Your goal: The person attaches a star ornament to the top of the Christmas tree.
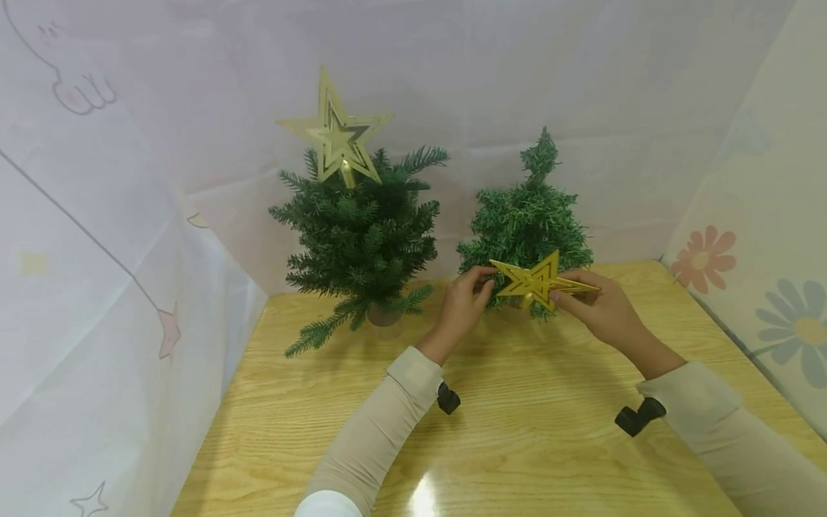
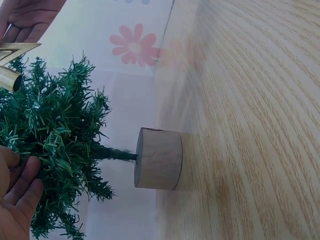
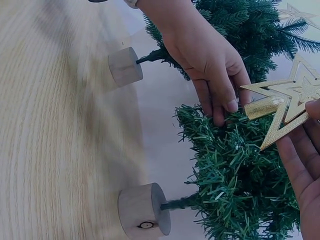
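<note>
My right hand (image 1: 604,305) holds a gold star tree topper (image 1: 533,280) by one of its points, thumb on top and fingers beneath. The star lies tilted in front of the small green Christmas tree (image 1: 526,215), its hollow tube (image 3: 265,107) facing down toward the table side. My left hand (image 1: 461,305) is by the star's opposite point, fingers loosely bent against the tree's branches (image 2: 60,145). Nothing is gripped in that hand, and its fingertips (image 3: 231,106) are right at the greenery. The small tree stands upright on a round wooden base (image 2: 160,159).
To the left stands a fuller Christmas tree (image 1: 365,237) with another gold star (image 1: 339,140) on its top, also on a wooden base (image 3: 125,66). Both trees are near the back edge of the wooden table (image 1: 530,431). Pale printed cloth (image 1: 465,72) hangs behind and at the sides.
</note>
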### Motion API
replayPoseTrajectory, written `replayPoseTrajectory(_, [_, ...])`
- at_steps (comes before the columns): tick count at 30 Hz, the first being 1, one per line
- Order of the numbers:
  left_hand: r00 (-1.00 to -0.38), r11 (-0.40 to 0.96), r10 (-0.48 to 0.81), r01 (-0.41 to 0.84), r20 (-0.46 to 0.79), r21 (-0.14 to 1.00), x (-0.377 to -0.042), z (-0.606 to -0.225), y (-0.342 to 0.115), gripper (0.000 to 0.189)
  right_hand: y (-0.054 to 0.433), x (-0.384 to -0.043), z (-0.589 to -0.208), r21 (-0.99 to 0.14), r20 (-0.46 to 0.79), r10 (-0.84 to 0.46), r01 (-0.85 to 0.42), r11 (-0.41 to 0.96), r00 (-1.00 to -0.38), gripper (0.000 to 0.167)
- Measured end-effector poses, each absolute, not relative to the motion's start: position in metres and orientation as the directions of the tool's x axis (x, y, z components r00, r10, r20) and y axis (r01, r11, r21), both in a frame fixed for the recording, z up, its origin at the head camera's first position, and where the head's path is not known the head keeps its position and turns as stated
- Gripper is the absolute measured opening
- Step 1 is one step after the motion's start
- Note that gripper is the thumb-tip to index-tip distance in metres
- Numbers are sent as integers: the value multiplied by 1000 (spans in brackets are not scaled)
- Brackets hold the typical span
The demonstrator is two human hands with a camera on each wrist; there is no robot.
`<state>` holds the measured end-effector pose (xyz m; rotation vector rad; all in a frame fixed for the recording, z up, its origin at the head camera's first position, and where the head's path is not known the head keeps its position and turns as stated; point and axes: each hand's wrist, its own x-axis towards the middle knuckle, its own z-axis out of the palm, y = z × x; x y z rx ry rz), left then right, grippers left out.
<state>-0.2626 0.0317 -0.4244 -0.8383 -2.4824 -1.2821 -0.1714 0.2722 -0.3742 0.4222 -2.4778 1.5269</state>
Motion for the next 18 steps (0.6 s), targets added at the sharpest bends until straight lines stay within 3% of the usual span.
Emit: replayPoseTrajectory(18, [-814, 457, 386, 577, 434, 677, -262, -426, 33, 29, 277, -175, -367, -832, 315, -113, -331, 444, -942, 34])
